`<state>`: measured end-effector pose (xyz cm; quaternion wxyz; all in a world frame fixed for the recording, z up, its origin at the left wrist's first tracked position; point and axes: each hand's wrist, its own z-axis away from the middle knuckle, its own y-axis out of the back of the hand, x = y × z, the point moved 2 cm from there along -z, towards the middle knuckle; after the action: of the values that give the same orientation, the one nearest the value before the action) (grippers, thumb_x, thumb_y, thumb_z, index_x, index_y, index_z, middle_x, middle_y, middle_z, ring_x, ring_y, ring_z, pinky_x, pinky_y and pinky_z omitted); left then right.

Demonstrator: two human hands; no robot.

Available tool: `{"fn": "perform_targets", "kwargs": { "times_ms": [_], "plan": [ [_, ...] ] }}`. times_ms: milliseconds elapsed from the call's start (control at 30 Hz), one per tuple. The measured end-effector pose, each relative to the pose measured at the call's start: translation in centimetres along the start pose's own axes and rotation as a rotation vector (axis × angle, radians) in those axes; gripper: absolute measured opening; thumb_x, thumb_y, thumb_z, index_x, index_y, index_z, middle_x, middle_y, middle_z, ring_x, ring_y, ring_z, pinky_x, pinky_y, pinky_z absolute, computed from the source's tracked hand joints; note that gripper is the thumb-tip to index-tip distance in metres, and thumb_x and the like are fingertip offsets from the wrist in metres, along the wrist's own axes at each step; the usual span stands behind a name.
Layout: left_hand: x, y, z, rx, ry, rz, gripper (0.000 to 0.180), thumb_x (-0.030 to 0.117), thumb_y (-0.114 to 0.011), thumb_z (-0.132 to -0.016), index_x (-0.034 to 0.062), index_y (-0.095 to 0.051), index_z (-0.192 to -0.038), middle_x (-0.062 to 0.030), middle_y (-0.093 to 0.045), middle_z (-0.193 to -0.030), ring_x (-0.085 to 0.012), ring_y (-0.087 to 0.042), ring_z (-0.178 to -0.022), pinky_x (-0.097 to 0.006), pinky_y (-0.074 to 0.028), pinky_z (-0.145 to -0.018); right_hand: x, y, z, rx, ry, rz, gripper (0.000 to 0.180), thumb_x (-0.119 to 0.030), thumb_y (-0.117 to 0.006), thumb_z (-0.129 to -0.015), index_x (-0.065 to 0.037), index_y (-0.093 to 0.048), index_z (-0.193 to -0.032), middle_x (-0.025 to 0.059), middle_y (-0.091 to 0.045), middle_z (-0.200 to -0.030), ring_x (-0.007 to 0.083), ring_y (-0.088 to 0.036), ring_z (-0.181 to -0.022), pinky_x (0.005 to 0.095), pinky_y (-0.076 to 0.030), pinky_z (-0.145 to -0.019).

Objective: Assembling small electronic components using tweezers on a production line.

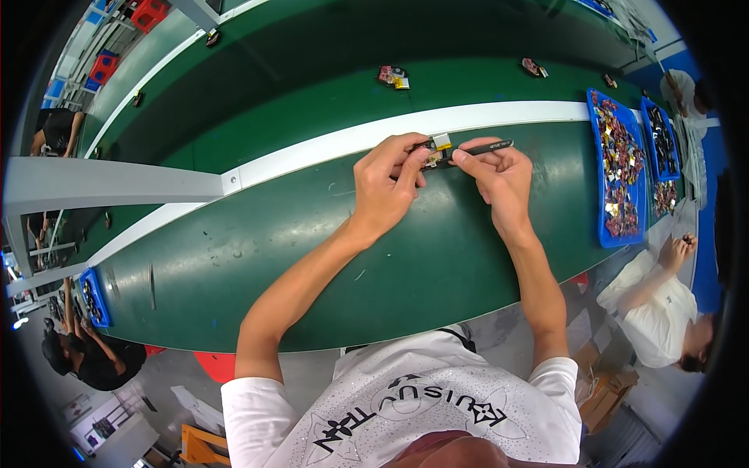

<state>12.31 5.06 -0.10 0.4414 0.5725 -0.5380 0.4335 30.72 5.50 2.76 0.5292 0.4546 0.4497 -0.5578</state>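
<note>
Over the far part of the green work table [452,257], my left hand [386,183] is closed on a small electronic assembly [441,142]. It has dark parts and a silver and yellow block that looks like a pouch battery. Black tweezers [495,146] lie across the fingers of my right hand [505,183], which is closed around them. Their tip end points left toward the assembly, close to or touching it. My fingers hide much of the assembly and the exact spot where the tweezers meet it.
Beyond a white rail [328,150], a green conveyor belt [304,101] carries several assemblies [394,76]. At right stand a blue tray [616,239] of red and silver parts and a blue tray [651,109] of black parts. A grey post [117,185] crosses at left. Co-workers sit on both sides.
</note>
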Motion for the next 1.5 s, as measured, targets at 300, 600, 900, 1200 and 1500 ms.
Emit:
{"fn": "perform_targets", "kwargs": {
  "times_ms": [300, 600, 900, 1200, 1500],
  "plan": [
    [-0.7, 0.5, -0.8, -0.087, 0.289, 0.261, 0.019, 0.006, -0.064, -0.099, -0.0068, -0.067, -0.113, -0.0093, -0.071, -0.082, -0.0092, -0.062, -0.055, -0.022, -0.042, -0.042, 0.3, 0.5, -0.2, 0.004, 0.021, -0.029, 0.016, -0.005, -0.079, -0.087, 0.001, -0.072, -0.100, 0.0069, -0.075, -0.083, 0.0006, -0.055, -0.059, 0.0177, -0.030, -0.046],
    [-0.6, -0.2, -0.6, -0.045, 0.237, 0.229, 0.020, 0.004, -0.066, -0.097, -0.0076, -0.067, -0.114, -0.0097, -0.071, -0.079, -0.0090, -0.062, -0.054, -0.022, -0.044, -0.043, 0.5, 0.4, -0.2, -0.002, 0.003, -0.048, 0.015, 0.001, -0.077, -0.087, 0.004, -0.071, -0.101, 0.0107, -0.075, -0.088, 0.0094, -0.069, -0.077, 0.0199, -0.049, -0.064],
    [-0.2, -0.4, -0.5, -0.021, 0.165, 0.111, 0.019, 0.002, -0.066, -0.097, -0.0075, -0.068, -0.113, -0.0103, -0.072, -0.079, -0.0094, -0.062, -0.056, -0.022, -0.046, -0.044, 0.8, 0.4, -0.3, -0.013, 0.021, -0.035, 0.014, -0.001, -0.076, -0.087, 0.003, -0.071, -0.100, 0.0108, -0.075, -0.086, 0.0073, -0.058, -0.067, 0.0216, -0.040, -0.060],
    [-0.3, -0.5, -0.4, -0.004, 0.101, 0.051, 0.018, 0.001, -0.067, -0.096, -0.0069, -0.068, -0.112, -0.0099, -0.072, -0.077, -0.0097, -0.063, -0.055, -0.022, -0.047, -0.044, 0.5, 0.4, -0.3, -0.030, -0.005, -0.066, 0.013, -0.002, -0.075, -0.088, 0.003, -0.071, -0.100, 0.0112, -0.075, -0.085, 0.0076, -0.058, -0.067, 0.0218, -0.039, -0.060],
    [-0.7, -0.8, -0.6, 0.003, 0.150, 0.129, 0.017, 0.002, -0.066, -0.096, -0.0067, -0.069, -0.111, -0.0099, -0.071, -0.075, -0.0094, -0.062, -0.053, -0.022, -0.046, -0.043, 0.7, 1.2, -0.6, -0.046, -0.044, -0.037, 0.016, -0.003, -0.077, -0.088, 0.004, -0.071, -0.101, 0.0117, -0.076, -0.087, 0.0080, -0.068, -0.074, 0.0185, -0.044, -0.059]
  ]
}}
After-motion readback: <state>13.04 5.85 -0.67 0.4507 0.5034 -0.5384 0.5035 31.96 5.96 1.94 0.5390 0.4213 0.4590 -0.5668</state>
